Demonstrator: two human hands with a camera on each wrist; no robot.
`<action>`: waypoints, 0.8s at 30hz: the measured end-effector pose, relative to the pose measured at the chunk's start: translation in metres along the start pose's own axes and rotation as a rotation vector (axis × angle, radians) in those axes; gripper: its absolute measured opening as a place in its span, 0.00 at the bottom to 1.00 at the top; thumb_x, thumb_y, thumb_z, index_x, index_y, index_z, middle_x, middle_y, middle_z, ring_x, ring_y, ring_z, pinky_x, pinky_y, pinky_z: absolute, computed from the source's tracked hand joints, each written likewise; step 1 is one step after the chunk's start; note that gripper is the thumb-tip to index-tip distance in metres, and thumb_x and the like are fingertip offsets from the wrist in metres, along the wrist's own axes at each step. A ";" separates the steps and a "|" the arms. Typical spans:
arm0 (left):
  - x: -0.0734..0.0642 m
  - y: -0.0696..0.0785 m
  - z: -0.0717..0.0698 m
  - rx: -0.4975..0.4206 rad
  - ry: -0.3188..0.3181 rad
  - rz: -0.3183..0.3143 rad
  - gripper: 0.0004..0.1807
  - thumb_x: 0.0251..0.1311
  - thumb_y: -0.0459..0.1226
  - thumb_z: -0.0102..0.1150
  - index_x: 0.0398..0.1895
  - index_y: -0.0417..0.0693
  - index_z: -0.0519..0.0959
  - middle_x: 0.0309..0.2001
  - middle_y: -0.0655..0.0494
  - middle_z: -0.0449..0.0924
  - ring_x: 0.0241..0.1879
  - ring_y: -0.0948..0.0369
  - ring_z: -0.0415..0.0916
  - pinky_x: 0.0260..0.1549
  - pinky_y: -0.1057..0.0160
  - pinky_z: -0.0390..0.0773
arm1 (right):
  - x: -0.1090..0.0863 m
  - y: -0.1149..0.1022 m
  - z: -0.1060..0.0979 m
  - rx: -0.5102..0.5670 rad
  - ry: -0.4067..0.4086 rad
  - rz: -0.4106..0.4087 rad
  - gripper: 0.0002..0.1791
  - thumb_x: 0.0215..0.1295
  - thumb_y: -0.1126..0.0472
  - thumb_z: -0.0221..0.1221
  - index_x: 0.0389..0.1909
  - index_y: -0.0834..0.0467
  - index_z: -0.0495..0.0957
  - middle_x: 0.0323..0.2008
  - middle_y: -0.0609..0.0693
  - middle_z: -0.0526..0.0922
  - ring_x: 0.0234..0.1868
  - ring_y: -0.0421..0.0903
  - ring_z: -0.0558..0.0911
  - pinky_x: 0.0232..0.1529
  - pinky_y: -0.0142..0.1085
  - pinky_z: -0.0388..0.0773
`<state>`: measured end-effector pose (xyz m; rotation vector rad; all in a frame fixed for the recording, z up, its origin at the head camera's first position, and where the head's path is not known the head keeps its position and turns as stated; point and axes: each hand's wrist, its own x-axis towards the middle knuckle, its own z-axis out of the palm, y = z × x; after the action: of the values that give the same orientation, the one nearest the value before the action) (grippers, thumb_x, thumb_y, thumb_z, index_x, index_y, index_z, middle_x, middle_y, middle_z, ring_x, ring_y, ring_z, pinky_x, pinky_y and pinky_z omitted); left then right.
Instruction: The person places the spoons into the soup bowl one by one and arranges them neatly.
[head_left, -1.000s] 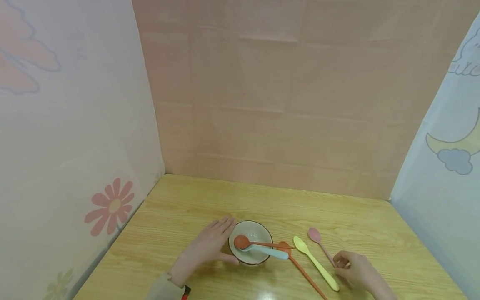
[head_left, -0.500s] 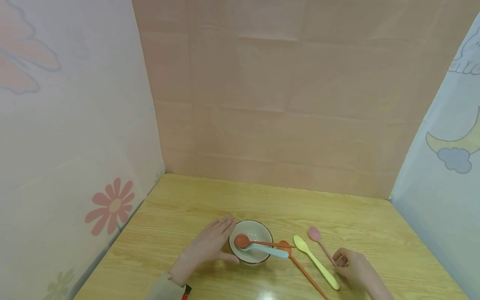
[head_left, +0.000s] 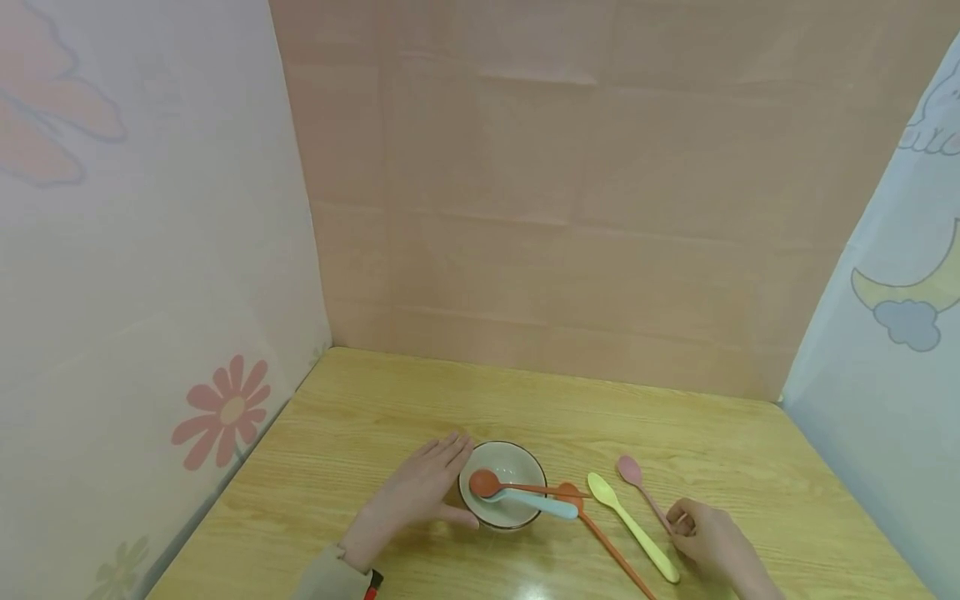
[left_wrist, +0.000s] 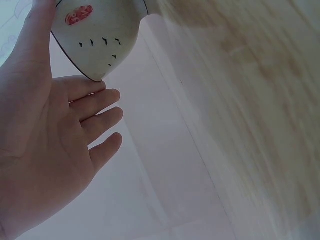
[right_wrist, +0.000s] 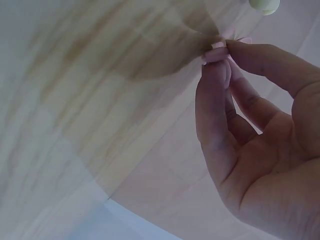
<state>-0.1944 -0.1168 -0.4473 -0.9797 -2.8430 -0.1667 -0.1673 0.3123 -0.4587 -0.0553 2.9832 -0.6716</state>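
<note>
A white bowl (head_left: 517, 458) with a dark rim stands near the table's front. Its outside, in the left wrist view, bears a red patch and small dark marks. My left hand (head_left: 420, 487) rests against the bowl's left side, fingers straight and thumb spread. An orange spoon (head_left: 483, 483) and a light blue spoon (head_left: 555, 506) lie in the bowl, their handles over the right rim. To the right, my right hand (head_left: 712, 537) pinches the handle end of a pink spoon (head_left: 629, 469) between thumb and fingers. In the right wrist view, only the pink handle tip (right_wrist: 217, 54) shows clearly.
Between the bowl and my right hand lie a second orange spoon (head_left: 611, 550) and a yellow spoon (head_left: 637, 529). The wooden table (head_left: 405, 392) is bounded by a brown back wall (head_left: 525, 250) and pale printed sheets at both sides.
</note>
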 end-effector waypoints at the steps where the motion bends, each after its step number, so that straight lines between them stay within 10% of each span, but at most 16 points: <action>1: 0.000 0.000 0.000 -0.002 0.000 0.000 0.60 0.49 0.72 0.57 0.75 0.39 0.60 0.75 0.45 0.61 0.75 0.49 0.61 0.72 0.49 0.67 | 0.000 -0.001 0.000 -0.001 -0.001 0.002 0.08 0.54 0.68 0.67 0.35 0.61 0.80 0.29 0.45 0.82 0.32 0.40 0.79 0.32 0.36 0.81; 24: 0.001 -0.001 0.003 -0.012 0.003 -0.002 0.60 0.48 0.72 0.57 0.75 0.40 0.60 0.76 0.46 0.61 0.75 0.50 0.60 0.72 0.49 0.67 | -0.001 -0.004 -0.006 -0.028 -0.020 0.041 0.08 0.55 0.65 0.65 0.36 0.61 0.84 0.28 0.44 0.82 0.30 0.41 0.76 0.30 0.34 0.75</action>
<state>-0.1960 -0.1168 -0.4499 -0.9775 -2.8434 -0.1857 -0.1665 0.3111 -0.4515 -0.0027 2.9657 -0.6206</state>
